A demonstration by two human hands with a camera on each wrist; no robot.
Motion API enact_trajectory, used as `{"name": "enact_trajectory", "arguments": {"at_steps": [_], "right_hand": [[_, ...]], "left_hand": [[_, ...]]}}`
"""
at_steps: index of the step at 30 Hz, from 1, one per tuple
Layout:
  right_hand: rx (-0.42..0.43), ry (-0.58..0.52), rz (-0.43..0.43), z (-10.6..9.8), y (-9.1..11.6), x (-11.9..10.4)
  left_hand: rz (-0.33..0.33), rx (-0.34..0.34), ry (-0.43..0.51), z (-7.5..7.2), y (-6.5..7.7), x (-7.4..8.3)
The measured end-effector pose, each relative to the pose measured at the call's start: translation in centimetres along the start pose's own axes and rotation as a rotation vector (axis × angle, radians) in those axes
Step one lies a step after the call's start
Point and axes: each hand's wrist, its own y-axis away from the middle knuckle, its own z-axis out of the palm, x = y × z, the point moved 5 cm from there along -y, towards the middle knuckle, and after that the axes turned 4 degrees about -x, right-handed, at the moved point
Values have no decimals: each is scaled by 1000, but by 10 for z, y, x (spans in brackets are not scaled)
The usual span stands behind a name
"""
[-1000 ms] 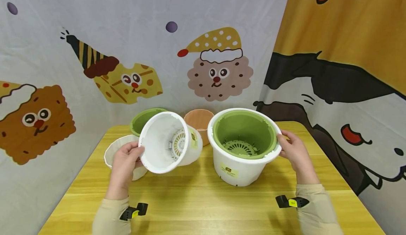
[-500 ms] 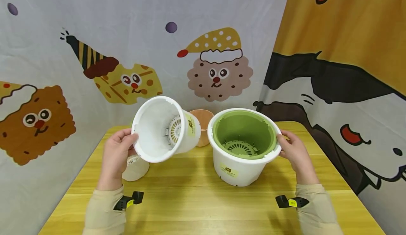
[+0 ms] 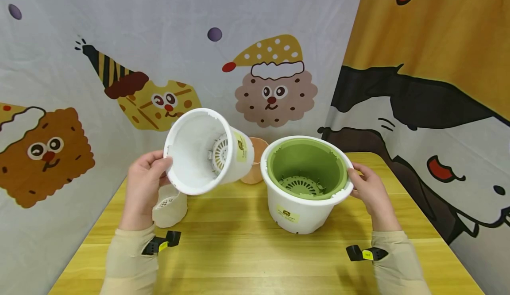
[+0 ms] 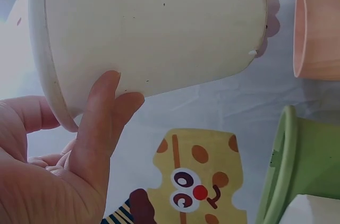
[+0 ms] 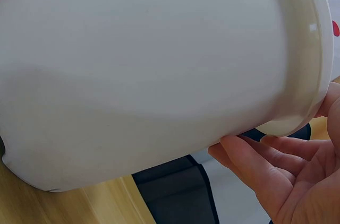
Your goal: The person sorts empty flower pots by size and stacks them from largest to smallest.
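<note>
In the head view my left hand (image 3: 144,184) pinches the left rim of a white flower pot (image 3: 195,147), thumb inside. That pot is tilted on its side above the table, mouth toward me and left, slotted base to the right. Under its outer wall (image 4: 159,33) the fingers of my left hand (image 4: 69,165) show in the left wrist view. My right hand (image 3: 370,189) grips the right rim of a larger white flower pot (image 3: 303,220) standing upright. Nested inside it is a green flower pot (image 3: 307,160). In the right wrist view my right hand (image 5: 287,171) touches the larger pot's side.
A cream pot (image 3: 171,208) with a perforated base stands on the wooden table (image 3: 239,255), partly behind my left hand. An orange pot (image 3: 253,174) is behind, between the two white pots. Another green pot (image 4: 316,165) appears in the left wrist view. A cartoon cloth hangs behind.
My left hand has lifted the smaller white pot higher and slightly left, so it now hides the green pot at the back left. My right hand and the larger pot have stayed put.
</note>
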Motion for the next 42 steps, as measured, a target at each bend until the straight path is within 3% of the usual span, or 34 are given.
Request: {"name": "enact_trajectory", "arguments": {"at_steps": [20, 35, 42], "right_hand": [[-10, -14, -2, -1, 0, 1], [-9, -15, -1, 1, 0, 1], [-7, -13, -3, 0, 0, 1]], "left_hand": [[40, -51, 66, 28, -6, 18], [116, -174, 34, 68, -18, 38], [95, -208, 41, 88, -21, 37]]}}
